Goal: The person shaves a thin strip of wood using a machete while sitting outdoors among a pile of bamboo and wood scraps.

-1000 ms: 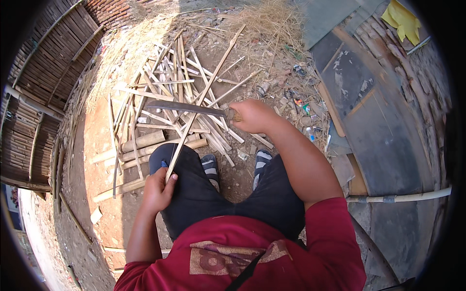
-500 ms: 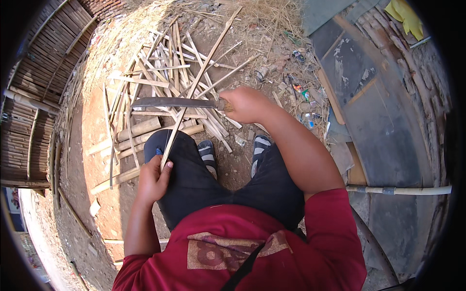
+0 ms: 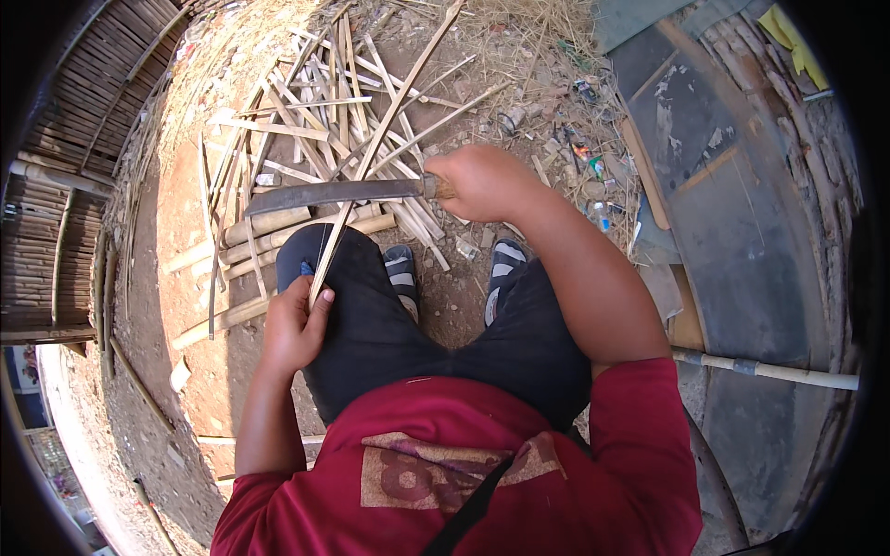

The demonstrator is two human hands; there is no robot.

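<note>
My left hand point(image 3: 298, 324) is closed round the near end of a long bamboo strip point(image 3: 390, 120), beside my left knee. From there the strip slants up and away to the far right. My right hand point(image 3: 482, 183) grips the wooden handle of a machete point(image 3: 329, 193), whose long dark blade points left and lies across the strip, above the knee. Whether the edge bites into the bamboo I cannot tell. Beyond the blade lies a loose heap of split bamboo strips point(image 3: 306, 120).
Thick bamboo poles point(image 3: 264, 243) lie on the ground to the left of my knee. A slatted bamboo wall point(image 3: 69, 185) stands at the left. Dark panels point(image 3: 732, 241) lean along the right side, with a pale pole point(image 3: 788, 372) near them. Litter and straw are scattered at the far right.
The machete's tip has dropped toward me, so the blade now slants down to the left. My right hand has shifted slightly right and away. The left hand keeps its hold on the strip.
</note>
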